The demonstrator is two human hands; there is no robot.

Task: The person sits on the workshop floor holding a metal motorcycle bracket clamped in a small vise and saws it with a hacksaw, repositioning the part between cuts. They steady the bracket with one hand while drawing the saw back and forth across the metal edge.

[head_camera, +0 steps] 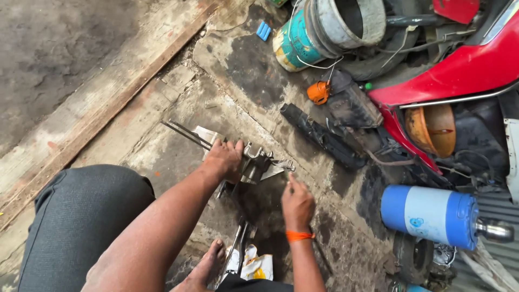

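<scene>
Head view. The left hand (226,158) rests palm-down on a grey metal engine part (258,165) lying on the stained concrete floor (162,135) at scene centre; its fingers are curled and pressed together over the part's left edge. The right hand (297,204), with an orange band (299,236) at the wrist, sits just near and right of the part. Its fingers are closed around a thin dark tool whose tip points toward the part; the tool itself is mostly hidden, so its kind cannot be told.

Two thin metal rods (184,132) lie on the floor, running from the far left toward the part. A bare foot (208,265) is planted near, beside a long metal tool (238,246) and a white and yellow rag (254,266).

To the right stand a blue and white cylinder (430,213), a red vehicle body panel (459,70) and an orange bowl-shaped housing (432,128). Far centre lies a tipped teal bucket (300,40).
</scene>
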